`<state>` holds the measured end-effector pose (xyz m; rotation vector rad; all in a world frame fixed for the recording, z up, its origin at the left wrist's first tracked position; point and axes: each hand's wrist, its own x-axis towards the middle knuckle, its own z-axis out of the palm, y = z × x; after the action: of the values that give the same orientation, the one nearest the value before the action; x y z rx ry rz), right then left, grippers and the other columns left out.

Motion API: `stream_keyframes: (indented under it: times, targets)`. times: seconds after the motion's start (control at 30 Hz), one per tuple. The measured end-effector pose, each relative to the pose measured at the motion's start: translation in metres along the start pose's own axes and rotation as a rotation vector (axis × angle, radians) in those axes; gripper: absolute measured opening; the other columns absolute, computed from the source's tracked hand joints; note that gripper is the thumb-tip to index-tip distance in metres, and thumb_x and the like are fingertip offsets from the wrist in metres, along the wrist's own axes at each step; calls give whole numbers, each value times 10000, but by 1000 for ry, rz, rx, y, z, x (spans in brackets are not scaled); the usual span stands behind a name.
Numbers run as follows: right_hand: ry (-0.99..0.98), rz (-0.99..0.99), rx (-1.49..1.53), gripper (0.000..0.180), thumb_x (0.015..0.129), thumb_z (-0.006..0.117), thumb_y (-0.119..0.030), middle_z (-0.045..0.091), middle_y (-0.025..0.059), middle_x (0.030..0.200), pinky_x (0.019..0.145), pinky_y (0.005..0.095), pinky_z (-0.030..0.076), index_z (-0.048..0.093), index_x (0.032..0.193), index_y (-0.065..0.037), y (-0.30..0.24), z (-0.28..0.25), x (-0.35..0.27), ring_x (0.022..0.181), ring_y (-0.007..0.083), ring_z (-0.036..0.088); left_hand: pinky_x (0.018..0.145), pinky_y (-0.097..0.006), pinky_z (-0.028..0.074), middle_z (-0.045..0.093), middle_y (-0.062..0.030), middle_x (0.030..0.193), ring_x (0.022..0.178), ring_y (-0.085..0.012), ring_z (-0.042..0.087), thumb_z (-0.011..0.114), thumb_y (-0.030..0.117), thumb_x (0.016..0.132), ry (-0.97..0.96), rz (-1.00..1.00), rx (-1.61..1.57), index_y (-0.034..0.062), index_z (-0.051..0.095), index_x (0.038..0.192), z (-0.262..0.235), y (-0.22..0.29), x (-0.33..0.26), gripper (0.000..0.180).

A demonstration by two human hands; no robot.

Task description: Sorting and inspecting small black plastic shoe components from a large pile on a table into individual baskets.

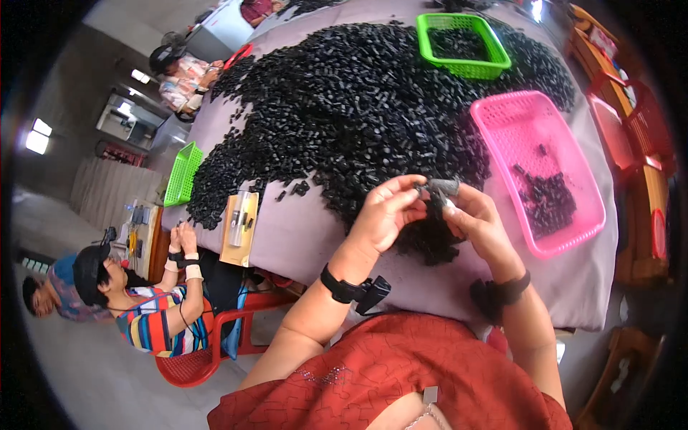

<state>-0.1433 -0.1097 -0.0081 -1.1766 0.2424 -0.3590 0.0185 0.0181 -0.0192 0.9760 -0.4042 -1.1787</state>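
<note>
Between my two hands, above the near edge of a big heap of small black pieces (pixel 344 100), is a dark grey cylindrical piece (pixel 444 186). The thumb and fingers of my left hand (pixel 381 216) pinch its left end. From the other side, my right hand (pixel 481 223) grips it with fingers curled and the thumb below. Its exact kind is too small to make out. Under my hands lies a dark clump of the same black material (pixel 430 244). Just right of my right hand is a pink plastic basket (pixel 481 129) holding a small pile of black pieces.
A green basket (pixel 464 70) stands at the far right of the heap, another green basket (pixel 185 174) at the left edge. A yellowish tray (pixel 229 254) lies near a seated co-worker (pixel 165 304). Another person (pixel 183 79) sits farther back. Wooden chairs (pixel 645 215) line the right side.
</note>
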Motion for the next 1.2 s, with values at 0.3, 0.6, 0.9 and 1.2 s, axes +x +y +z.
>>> stream_keyframes:
  times: [0.3,0.6,0.9,1.2]
  targets:
    - [-98,-1,-22,510,882,679,-192,550,-56,787,536,171,367,503,1339,-53,-1,-6,-3,636,18,460,750,-270,569,661,-76,991,815,-119,649,546,71,949,1,-19,-88,32,576,1218,8,9,-7,273]
    - [-174,-24,-4,455,884,668,-181,531,-58,772,539,190,364,527,1296,-46,-5,-6,-7,634,23,451,785,-303,571,657,-99,1020,859,-133,650,547,78,952,-25,48,-3,27,527,1256,28,8,-13,308]
    - [-177,-23,-11,448,892,674,-201,545,-59,784,530,181,355,552,1299,-59,2,-7,-5,630,21,445,801,-307,566,659,-66,1026,873,-128,649,567,89,948,-71,16,-22,36,542,1237,22,6,-14,295]
    - [-171,-31,0,471,888,676,-178,528,-65,781,540,184,360,539,1322,-60,-1,-4,-5,636,22,442,777,-300,571,661,-54,1010,859,-133,650,571,94,949,-47,-25,-85,51,557,1228,16,2,-13,282]
